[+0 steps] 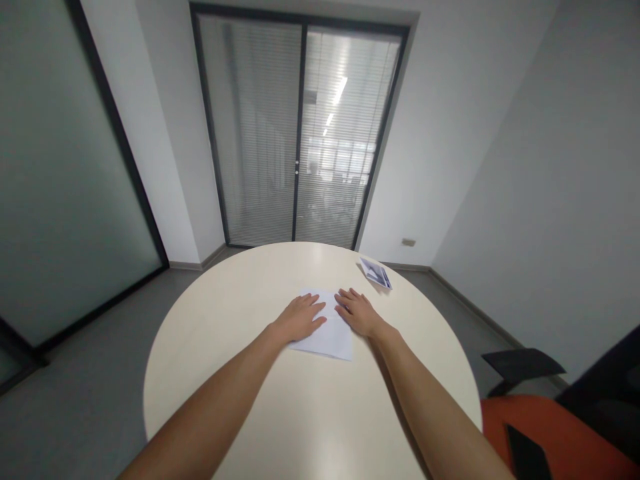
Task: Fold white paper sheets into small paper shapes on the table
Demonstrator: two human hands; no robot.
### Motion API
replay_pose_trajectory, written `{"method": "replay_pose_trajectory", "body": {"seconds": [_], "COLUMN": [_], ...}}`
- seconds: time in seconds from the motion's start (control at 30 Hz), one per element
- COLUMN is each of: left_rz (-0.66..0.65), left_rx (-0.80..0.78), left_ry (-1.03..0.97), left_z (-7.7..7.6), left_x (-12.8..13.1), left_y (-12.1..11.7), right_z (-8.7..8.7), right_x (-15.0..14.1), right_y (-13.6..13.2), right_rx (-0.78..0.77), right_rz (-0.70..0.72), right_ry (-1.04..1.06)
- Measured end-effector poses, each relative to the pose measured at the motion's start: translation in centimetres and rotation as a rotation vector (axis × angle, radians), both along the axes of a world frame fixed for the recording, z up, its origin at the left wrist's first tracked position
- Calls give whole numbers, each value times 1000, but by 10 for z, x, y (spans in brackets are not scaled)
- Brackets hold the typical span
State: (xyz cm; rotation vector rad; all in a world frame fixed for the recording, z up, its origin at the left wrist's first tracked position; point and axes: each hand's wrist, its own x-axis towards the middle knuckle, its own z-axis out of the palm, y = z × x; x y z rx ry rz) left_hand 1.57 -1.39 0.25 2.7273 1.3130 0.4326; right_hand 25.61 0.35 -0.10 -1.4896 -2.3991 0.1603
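A sheet of white paper (326, 339) lies on the round cream table (215, 333) in front of me. My left hand (301, 318) rests flat on the paper's left side, its fingers spread and pointing right. On the paper's upper right edge lies my right hand (359, 312), palm down with the fingers apart. Both hands hide parts of the sheet, and neither grips it. A crease or fold seems to cross the paper between the hands, though I cannot tell how many layers it has.
A printed card or leaflet (376, 273) stands slightly raised near the table's far right edge. To the right is an orange chair (520, 427) with a black armrest (524, 365). Glass panels with blinds (260, 133) are behind the table, and a frosted glass panel (65, 173) is at left.
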Motion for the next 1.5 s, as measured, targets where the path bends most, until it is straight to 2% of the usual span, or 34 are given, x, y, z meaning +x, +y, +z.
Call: {"method": "replay_pose_trajectory", "body": {"seconds": [0.2,0.27,0.4,0.53,0.63,0.77,0.9,1.0,1.07,1.17,1.27,1.37,1.5], "left_rz": [8,3,-37,-29,-43,-109,-139,-104,-49,24,56,75,95], "left_rx": [30,4,-85,-150,-158,-123,-109,-104,-101,-64,-2,28,31], "left_ry": [-17,-18,7,45,45,27,19,24,36,37,30,25,-16], "left_z": [1,0,-1,2,4,3,2,2,2,0,-3,-4,-2], "left_x": [-3,-3,-3,-1,0,-2,-5,-3,-1,1,0,-2,-9], "left_y": [3,3,1,-4,-8,-7,-4,-4,-4,-3,1,5,10], "right_z": [-2,-5,-12,-13,-8,-3,-1,2,6,14,18,14,5], "right_x": [-2,0,9,13,9,4,9,14,14,6,-5,-8,4], "right_y": [1,3,9,12,11,9,8,10,10,5,-2,-3,5], "right_rx": [44,38,20,74,107,42,35,87,125,144,64,3,72], "right_rz": [191,150,-27,-69,6,157,153,82,83,163,273,283,192], "right_ry": [64,60,35,12,44,114,89,31,13,53,113,96,60]}}
